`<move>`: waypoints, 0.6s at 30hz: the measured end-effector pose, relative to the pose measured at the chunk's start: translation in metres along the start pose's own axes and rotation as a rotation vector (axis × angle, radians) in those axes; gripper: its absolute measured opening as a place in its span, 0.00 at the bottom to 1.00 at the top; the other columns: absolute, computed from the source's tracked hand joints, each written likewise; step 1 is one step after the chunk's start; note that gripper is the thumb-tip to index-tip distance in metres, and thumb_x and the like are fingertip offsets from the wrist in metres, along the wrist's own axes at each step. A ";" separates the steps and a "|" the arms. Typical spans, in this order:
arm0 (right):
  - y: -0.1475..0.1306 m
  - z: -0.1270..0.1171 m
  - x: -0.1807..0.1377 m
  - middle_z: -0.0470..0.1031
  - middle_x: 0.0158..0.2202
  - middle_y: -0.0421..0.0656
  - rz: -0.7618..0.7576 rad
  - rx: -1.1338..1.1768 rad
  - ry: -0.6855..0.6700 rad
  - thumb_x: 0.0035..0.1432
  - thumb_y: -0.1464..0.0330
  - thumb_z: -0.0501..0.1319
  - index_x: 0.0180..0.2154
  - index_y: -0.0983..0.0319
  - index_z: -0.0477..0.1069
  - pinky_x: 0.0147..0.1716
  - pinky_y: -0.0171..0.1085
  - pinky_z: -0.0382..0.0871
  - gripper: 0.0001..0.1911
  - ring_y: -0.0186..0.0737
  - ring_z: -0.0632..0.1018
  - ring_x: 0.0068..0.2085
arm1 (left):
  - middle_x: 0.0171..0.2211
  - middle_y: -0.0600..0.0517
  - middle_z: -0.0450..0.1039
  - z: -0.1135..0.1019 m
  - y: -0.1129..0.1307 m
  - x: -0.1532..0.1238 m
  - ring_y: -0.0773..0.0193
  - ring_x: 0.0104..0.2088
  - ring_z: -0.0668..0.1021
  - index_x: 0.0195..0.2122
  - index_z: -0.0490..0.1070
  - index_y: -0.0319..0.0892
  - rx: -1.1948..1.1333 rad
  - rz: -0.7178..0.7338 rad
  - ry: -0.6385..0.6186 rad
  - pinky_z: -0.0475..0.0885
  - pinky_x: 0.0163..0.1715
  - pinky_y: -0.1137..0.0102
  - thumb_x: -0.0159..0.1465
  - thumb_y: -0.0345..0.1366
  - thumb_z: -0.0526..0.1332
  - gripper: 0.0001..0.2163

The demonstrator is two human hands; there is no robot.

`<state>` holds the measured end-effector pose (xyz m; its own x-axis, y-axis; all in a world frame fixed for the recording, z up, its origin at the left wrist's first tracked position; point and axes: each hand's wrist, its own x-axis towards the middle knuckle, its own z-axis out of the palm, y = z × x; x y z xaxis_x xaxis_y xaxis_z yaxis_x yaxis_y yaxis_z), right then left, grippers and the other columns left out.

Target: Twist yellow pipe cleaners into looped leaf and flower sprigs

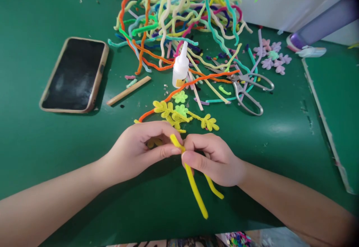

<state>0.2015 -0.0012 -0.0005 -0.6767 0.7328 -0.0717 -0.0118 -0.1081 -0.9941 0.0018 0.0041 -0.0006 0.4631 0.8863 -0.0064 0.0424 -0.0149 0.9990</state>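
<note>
Between thumb and fingers, my left hand point(148, 146) pinches a yellow pipe cleaner point(195, 189) close to its short upper end. My right hand point(214, 159) grips the yellow just beside that spot, thumb on top, and the two hands touch. One long yellow end hangs down toward me, and a second yellow end point(215, 191) comes out below my right fingers; whether both are one piece is hidden. Just beyond my hands lie yellow leaf sprigs point(209, 122) made of bent pipe cleaner, with light green flower shapes point(180, 97) and an orange pipe cleaner point(202, 78).
A white glue bottle point(181, 69) stands upright behind the sprigs. Scissors point(246, 86) lie partly open to its right. Farther back is a tangled heap of pipe cleaners point(179, 19). A phone point(74, 75) and a wooden stick point(129, 91) lie left; purple-pink flowers point(276, 64) and a purple bottle point(322, 22) are right.
</note>
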 end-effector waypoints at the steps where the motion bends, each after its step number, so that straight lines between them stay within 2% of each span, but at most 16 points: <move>1: 0.000 0.000 0.000 0.66 0.20 0.35 0.002 -0.002 -0.001 0.63 0.70 0.56 0.26 0.63 0.64 0.20 0.27 0.59 0.12 0.25 0.64 0.21 | 0.28 0.57 0.74 0.001 0.000 0.000 0.75 0.27 0.75 0.33 0.74 0.42 -0.015 -0.016 0.012 0.70 0.28 0.84 0.60 0.35 0.66 0.04; 4: 0.000 0.000 0.000 0.64 0.20 0.34 0.005 -0.016 0.004 0.62 0.71 0.57 0.26 0.63 0.63 0.19 0.27 0.58 0.11 0.24 0.62 0.21 | 0.27 0.56 0.73 0.002 0.002 0.001 0.74 0.26 0.74 0.31 0.73 0.40 -0.052 -0.079 0.005 0.70 0.27 0.82 0.59 0.37 0.66 0.06; 9: 0.002 0.001 0.000 0.54 0.18 0.31 -0.007 -0.082 0.010 0.59 0.71 0.59 0.24 0.62 0.60 0.16 0.27 0.53 0.12 0.24 0.56 0.19 | 0.26 0.56 0.72 -0.001 0.005 0.001 0.73 0.27 0.73 0.29 0.73 0.39 -0.073 -0.167 -0.056 0.68 0.28 0.80 0.59 0.37 0.66 0.07; 18: 0.001 0.006 -0.001 0.55 0.17 0.31 -0.027 -0.232 0.099 0.60 0.70 0.59 0.24 0.62 0.59 0.17 0.29 0.52 0.13 0.25 0.56 0.19 | 0.26 0.55 0.67 -0.002 0.005 0.001 0.70 0.26 0.70 0.30 0.69 0.38 0.031 -0.192 -0.090 0.65 0.25 0.74 0.62 0.37 0.61 0.08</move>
<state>0.1980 -0.0060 -0.0007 -0.6030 0.7966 -0.0416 0.1487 0.0610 -0.9870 0.0008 0.0059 0.0047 0.5211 0.8293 -0.2018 0.1642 0.1346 0.9772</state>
